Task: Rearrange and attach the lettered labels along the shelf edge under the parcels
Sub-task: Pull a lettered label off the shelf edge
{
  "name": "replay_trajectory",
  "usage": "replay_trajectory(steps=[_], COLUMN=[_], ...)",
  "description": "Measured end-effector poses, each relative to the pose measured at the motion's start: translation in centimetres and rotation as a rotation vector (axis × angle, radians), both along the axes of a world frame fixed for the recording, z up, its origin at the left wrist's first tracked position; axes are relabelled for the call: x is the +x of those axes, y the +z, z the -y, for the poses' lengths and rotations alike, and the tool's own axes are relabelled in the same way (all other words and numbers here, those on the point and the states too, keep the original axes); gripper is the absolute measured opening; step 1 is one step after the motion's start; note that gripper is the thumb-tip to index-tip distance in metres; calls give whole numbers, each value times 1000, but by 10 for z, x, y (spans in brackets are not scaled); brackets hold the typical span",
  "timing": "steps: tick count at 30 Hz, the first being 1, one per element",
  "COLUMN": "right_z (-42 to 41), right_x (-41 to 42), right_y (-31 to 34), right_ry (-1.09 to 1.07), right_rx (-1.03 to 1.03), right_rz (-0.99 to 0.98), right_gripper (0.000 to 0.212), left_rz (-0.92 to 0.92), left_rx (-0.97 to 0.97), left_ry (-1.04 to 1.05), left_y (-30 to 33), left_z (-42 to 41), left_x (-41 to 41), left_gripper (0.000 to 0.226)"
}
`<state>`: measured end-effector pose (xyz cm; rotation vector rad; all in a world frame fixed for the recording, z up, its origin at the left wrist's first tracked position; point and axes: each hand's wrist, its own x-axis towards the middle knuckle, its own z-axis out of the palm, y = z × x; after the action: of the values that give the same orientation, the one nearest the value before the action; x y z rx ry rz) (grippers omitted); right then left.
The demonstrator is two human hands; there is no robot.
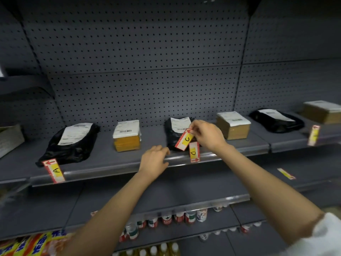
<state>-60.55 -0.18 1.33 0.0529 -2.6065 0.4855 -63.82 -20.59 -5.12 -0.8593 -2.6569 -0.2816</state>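
We take the grey metal shelf edge [114,168] as our landmark: a smooth, slightly glossy rail running below a row of parcels, with dotted pegboard [138,52] behind. Our right hand [206,134] is raised just above the rail, thumb and forefinger pinched closed on the top corner of the C label [185,139], a flat rectangular card with a red border and a yellow patch bearing the handwritten letter; it hangs tilted from the fingertips, clear of the rail, in front of a crinkled black plastic mailer [171,133]. Directly below it the D label [194,152] sits upright on the rail, its letter turned sideways, its top edge just beside the C card's lower corner; we cannot tell whether they touch. Our left hand [154,159] rests palm down on the rail to the left of the D label, fingers loosely curled and gripping nothing. Far left along the same rail the A label [53,170] stands slightly tilted, beneath another glossy black mailer [71,143] with a white shipping slip. Between the two mailers, set back from the rail, is a small brown taped carton [127,135]; right of the held card, a larger cardboard box [233,124]. On the next shelf section's rail to the right hangs one more red-and-yellow label [313,135], its letter blurred.
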Motion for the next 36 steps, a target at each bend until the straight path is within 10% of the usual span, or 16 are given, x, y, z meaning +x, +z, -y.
replay_trajectory(steps=[36], right_z=[-8], right_x=[-18], right_y=[-46], right_ry=[107], right_rx=[146], right_rz=[41], right_gripper=[31], left_rz=[-111], left_rx=[150], left_ry=[156], left_y=[-38], left_z=[-48], left_x=[6], left_gripper=[11])
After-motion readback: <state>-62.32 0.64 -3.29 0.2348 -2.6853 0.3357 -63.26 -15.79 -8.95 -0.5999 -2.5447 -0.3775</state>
